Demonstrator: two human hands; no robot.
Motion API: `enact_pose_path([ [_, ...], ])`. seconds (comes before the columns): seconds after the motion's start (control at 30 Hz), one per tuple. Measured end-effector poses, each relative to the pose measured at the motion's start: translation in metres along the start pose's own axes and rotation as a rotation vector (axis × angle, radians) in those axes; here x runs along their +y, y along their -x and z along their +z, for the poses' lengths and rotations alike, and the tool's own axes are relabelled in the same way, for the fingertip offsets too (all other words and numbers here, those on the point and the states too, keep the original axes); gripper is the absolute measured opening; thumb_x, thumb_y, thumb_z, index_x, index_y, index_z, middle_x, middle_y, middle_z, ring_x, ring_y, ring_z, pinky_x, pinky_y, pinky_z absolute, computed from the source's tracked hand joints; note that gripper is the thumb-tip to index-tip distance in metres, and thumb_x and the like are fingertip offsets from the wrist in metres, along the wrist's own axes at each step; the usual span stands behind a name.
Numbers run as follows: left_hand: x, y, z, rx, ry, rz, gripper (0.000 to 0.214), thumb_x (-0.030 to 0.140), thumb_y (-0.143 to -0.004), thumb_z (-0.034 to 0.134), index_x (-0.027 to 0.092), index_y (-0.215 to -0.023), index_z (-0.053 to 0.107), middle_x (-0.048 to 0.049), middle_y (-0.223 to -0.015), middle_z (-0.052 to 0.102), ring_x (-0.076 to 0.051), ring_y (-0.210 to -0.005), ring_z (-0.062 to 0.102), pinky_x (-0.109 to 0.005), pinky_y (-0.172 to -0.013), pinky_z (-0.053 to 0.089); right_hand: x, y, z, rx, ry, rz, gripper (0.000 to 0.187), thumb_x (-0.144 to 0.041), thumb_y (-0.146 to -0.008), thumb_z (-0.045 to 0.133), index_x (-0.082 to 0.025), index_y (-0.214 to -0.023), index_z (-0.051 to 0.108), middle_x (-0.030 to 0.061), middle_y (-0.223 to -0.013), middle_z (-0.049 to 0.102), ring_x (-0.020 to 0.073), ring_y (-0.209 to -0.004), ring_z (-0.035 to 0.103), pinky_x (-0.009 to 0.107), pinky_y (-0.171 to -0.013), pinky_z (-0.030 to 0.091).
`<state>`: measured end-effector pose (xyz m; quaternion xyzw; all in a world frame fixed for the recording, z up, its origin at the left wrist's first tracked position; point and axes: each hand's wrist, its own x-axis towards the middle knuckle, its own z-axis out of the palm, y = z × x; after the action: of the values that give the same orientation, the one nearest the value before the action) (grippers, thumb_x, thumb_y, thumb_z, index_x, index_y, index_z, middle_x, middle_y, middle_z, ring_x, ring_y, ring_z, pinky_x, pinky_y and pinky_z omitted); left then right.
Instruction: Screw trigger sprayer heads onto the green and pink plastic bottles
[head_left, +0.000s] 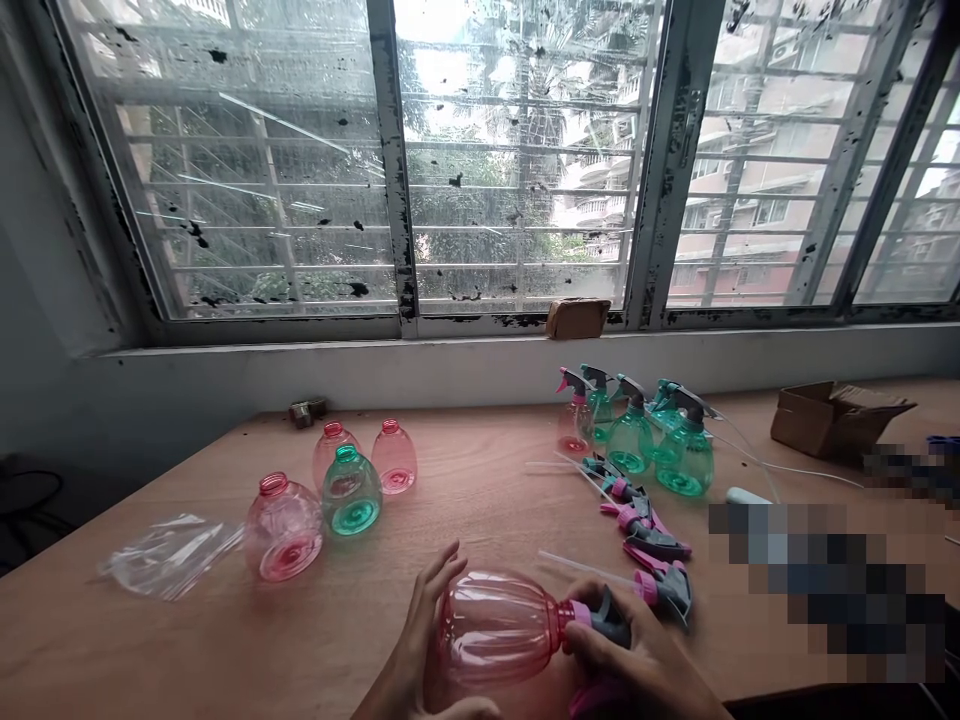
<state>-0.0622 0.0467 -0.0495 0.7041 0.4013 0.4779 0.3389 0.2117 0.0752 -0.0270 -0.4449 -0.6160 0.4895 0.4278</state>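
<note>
A clear pink spray bottle (499, 625) lies on its side in front of me, its neck pointing right. My left hand (420, 640) cups its base, fingers along the far side and thumb near the front. At the neck, my right hand (637, 640) grips a grey trigger sprayer head (611, 625) with a pink collar. Just beyond that hand lies another sprayer head (667, 590), grey and pink, with a thin clear tube. More loose pink-and-grey sprayer heads (641, 525) lie behind it. A pink part at the bottom edge is partly hidden by my right hand.
Pink open bottles (283, 530) and a green one (351, 495) stand at left, beside a clear plastic bag (172, 555). Several bottles with sprayers (682, 455) stand at the back right, near a cardboard box (832, 420). Pixelated patches hide items at right.
</note>
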Motion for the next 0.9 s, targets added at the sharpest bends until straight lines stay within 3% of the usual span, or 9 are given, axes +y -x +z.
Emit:
enact_pose_path([
  [0.07, -0.003, -0.002, -0.002, -0.006, 0.104, -0.074, 0.080, 0.064, -0.086, 0.069, 0.035, -0.153, 0.036, -0.0070, -0.171, 0.023, -0.038, -0.158, 0.016, -0.055, -0.128, 0.016, 0.001, 0.000, 0.000, 0.006, 0.017, -0.004, 0.036, -0.054, -0.075, 0.081, -0.020, -0.086, 0.075, -0.0002, -0.072, 0.071, 0.0247, -0.068, 0.066, 0.029, -0.067, 0.054],
  [0.17, -0.003, -0.005, -0.006, -0.003, 0.179, -0.211, 0.071, 0.066, -0.094, 0.054, 0.028, -0.152, 0.035, -0.0150, -0.165, 0.038, -0.038, -0.154, 0.030, -0.060, -0.127, 0.017, 0.001, 0.000, -0.001, -0.003, 0.026, -0.014, 0.031, -0.050, -0.074, 0.081, -0.022, -0.087, 0.077, 0.0008, -0.078, 0.073, 0.0278, -0.076, 0.068, 0.030, -0.070, 0.055],
  [0.3, 0.002, -0.005, -0.006, -0.012, 0.173, -0.230, 0.071, 0.061, -0.093, 0.062, 0.030, -0.151, 0.037, -0.0136, -0.162, 0.044, -0.036, -0.153, 0.031, -0.057, -0.128, 0.018, 0.003, -0.001, -0.002, -0.023, 0.001, 0.007, 0.029, -0.039, -0.066, 0.087, -0.022, -0.087, 0.077, 0.0005, -0.080, 0.075, 0.0277, -0.076, 0.069, 0.029, -0.070, 0.056],
  [0.53, 0.010, 0.003, 0.003, 0.048, 0.080, -0.047, 0.065, 0.053, -0.091, 0.069, 0.038, -0.148, 0.042, -0.0050, -0.171, 0.026, -0.031, -0.160, 0.013, -0.048, -0.129, 0.014, 0.005, -0.002, -0.003, -0.024, 0.004, -0.017, 0.027, -0.040, -0.070, 0.084, -0.022, -0.088, 0.076, -0.0003, -0.078, 0.074, 0.0263, -0.073, 0.068, 0.027, -0.065, 0.056],
  [0.63, 0.009, 0.000, 0.001, 0.073, 0.163, -0.104, 0.068, 0.057, -0.089, 0.069, 0.034, -0.147, 0.041, -0.0082, -0.170, 0.028, -0.035, -0.157, 0.021, -0.053, -0.127, 0.020, 0.006, -0.002, -0.004, -0.033, 0.030, -0.034, 0.025, -0.039, -0.070, 0.084, -0.022, -0.087, 0.076, -0.0003, -0.078, 0.074, 0.0257, -0.073, 0.066, 0.026, -0.065, 0.055],
  [0.77, 0.005, -0.004, -0.003, 0.042, 0.222, -0.235, 0.073, 0.064, -0.090, 0.064, 0.028, -0.148, 0.040, -0.0143, -0.161, 0.045, -0.039, -0.148, 0.041, -0.057, -0.124, 0.028, 0.008, -0.002, -0.005, -0.059, 0.031, -0.069, 0.025, -0.039, -0.070, 0.085, -0.022, -0.087, 0.077, -0.0001, -0.076, 0.072, 0.0249, -0.069, 0.065, 0.026, -0.061, 0.053],
  [0.9, 0.005, -0.002, -0.002, 0.039, 0.178, -0.202, 0.077, 0.056, -0.087, 0.073, 0.033, -0.151, 0.035, -0.0100, -0.164, 0.039, -0.034, -0.155, 0.028, -0.053, -0.128, 0.020, 0.006, -0.003, -0.003, -0.030, 0.017, -0.055, 0.025, -0.041, -0.072, 0.084, -0.022, -0.085, 0.077, -0.0004, -0.075, 0.073, 0.0253, -0.071, 0.067, 0.026, -0.063, 0.054],
])
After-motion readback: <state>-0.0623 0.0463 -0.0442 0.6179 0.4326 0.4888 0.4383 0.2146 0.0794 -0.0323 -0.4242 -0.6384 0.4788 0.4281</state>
